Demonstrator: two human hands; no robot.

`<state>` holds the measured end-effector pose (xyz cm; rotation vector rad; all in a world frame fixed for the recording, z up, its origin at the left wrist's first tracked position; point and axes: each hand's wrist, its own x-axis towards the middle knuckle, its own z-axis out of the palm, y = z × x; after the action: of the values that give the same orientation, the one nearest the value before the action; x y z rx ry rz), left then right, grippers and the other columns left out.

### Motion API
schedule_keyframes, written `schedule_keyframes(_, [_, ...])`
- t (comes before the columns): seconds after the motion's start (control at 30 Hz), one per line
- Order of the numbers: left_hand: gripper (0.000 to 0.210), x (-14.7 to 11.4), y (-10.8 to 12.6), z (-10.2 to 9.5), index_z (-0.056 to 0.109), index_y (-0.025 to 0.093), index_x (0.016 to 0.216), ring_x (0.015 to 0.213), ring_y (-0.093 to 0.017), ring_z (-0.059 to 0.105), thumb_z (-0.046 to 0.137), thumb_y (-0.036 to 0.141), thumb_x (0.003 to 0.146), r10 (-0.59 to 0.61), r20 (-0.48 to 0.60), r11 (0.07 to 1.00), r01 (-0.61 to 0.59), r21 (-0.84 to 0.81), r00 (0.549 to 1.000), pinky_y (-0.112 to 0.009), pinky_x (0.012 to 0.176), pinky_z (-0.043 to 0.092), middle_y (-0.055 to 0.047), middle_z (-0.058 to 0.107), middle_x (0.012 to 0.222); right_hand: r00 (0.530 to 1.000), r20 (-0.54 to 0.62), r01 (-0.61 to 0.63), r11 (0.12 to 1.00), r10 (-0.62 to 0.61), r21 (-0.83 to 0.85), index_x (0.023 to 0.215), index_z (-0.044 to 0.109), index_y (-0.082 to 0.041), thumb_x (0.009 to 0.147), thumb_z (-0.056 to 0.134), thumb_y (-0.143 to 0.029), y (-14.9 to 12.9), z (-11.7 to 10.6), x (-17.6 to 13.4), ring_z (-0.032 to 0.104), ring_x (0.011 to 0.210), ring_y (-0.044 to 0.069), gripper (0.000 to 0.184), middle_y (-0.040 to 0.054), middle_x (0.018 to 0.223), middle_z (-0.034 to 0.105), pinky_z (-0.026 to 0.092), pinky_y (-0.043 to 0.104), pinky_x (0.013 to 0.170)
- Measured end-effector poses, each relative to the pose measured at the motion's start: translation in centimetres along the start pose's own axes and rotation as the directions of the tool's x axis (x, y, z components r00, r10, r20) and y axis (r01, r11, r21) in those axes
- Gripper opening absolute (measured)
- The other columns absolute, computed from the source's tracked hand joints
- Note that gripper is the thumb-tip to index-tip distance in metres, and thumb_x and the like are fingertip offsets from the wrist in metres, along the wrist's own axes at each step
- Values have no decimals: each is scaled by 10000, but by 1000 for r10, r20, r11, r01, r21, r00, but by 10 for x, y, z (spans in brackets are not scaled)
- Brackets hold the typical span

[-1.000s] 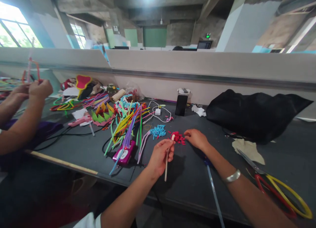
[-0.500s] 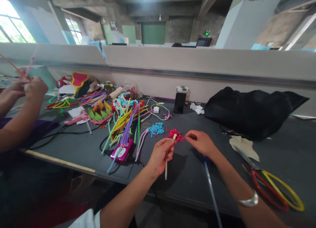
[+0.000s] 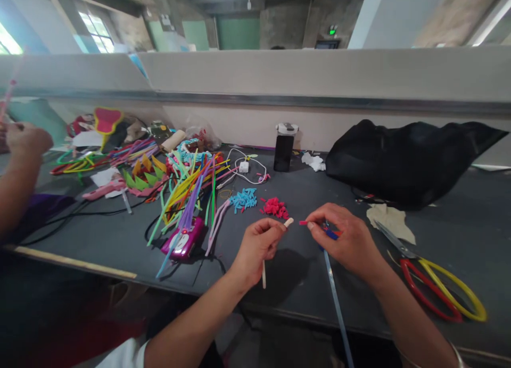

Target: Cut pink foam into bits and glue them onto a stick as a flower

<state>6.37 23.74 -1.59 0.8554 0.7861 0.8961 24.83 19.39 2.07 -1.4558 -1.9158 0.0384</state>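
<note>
Red piece [image 3: 303,223]: pinched between thumb and fingertips of the right hand [image 3: 345,237], over the counter [image 3: 99,240], pointing at the pale strip.
Pale strip [image 3: 289,223]: gripped in the left hand [image 3: 255,245], tip poking out past the thumb, lower end hanging below the fist. Tip looks a bit thicker; too small to tell why.
Gap: red piece and strip tip face each other, close but apart. No contact.
Status: one red piece picked out and up at the strip; the two not joined. No red visible on the tip.
Red pile [image 3: 274,207]: plenty of loose bits, just beyond the left hand.
Blue pile [image 3: 244,199]: left of the red one, also loose, neither hand on it.
Blue tool [image 3: 329,233]: mostly hidden by the right hand, clear rod [image 3: 335,293] running from it toward the wearer. Can't tell if the hand touches it.
Scissors [image 3: 393,237]: lying right of the right hand, blade tips over the beige cloth [image 3: 389,217], nobody holding them.
Fuzzy stems [image 3: 187,192]: uncut-looking bundle left of the piles, some across the purple box [image 3: 189,240].
Co-worker: one hand [image 3: 30,139] at far left, its grip unclear.
</note>
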Motion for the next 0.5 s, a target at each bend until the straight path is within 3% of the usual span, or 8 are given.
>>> schedule_keyframes(0.17, [192, 0, -2, 6, 649, 139, 694, 397, -23, 223, 744, 306, 687, 57, -4, 992, -57, 114, 998, -202, 391, 135, 94, 354, 464, 995, 39, 98, 994, -97, -43, 823, 594, -218, 863, 556, -189, 3, 1, -1, 572, 772, 157, 62, -4, 781, 629, 371, 328, 759])
schedule_keyframes(0.5, [221, -3, -4, 6, 665, 140, 684, 455, -38, 266, 749, 344, 687, 155, -18, 957, -146, 249, 988, -207, 450, 185, 72, 419, 507, 988, 69, 138, 989, -135, -50, 818, 585, -216, 867, 552, -188, 3, 1, -3, 560, 751, 151, 65, -7, 758, 622, 352, 337, 769])
